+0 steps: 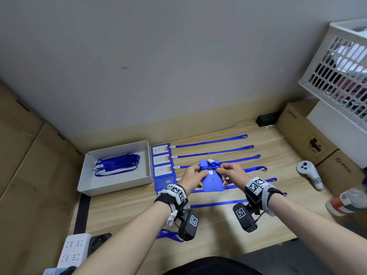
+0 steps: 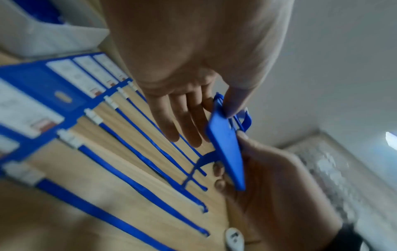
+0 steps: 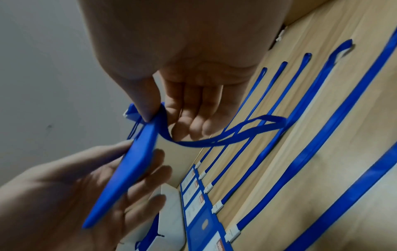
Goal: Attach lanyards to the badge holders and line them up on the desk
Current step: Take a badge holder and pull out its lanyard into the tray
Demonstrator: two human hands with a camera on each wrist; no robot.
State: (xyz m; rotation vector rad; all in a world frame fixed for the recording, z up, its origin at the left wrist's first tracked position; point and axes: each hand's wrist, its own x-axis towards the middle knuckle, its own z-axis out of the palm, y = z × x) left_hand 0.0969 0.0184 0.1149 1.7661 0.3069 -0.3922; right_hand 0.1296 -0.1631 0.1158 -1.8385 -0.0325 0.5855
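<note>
Both hands hold a blue badge holder (image 1: 212, 180) up over the wooden desk (image 1: 218, 225). My left hand (image 1: 196, 171) grips its left side, thumb on one face and fingers on the other (image 3: 150, 171). My right hand (image 1: 220, 168) pinches a blue lanyard (image 3: 225, 141) against the holder's top edge (image 3: 148, 125); the strap loops away toward the desk. The lanyard's white clip (image 1: 210, 160) sits above the holder's top. Several finished badge holders (image 1: 161, 160) lie in a column, their lanyards (image 1: 214, 152) stretched out to the right.
A white box (image 1: 119, 188) at the left holds loose lanyards (image 1: 117, 163). Cardboard boxes (image 1: 303, 133), a white controller (image 1: 309, 173), a bottle (image 1: 347, 201) and a white basket (image 1: 341, 66) crowd the right. A power strip (image 1: 73, 252) lies front left, near another lanyard (image 1: 168, 235).
</note>
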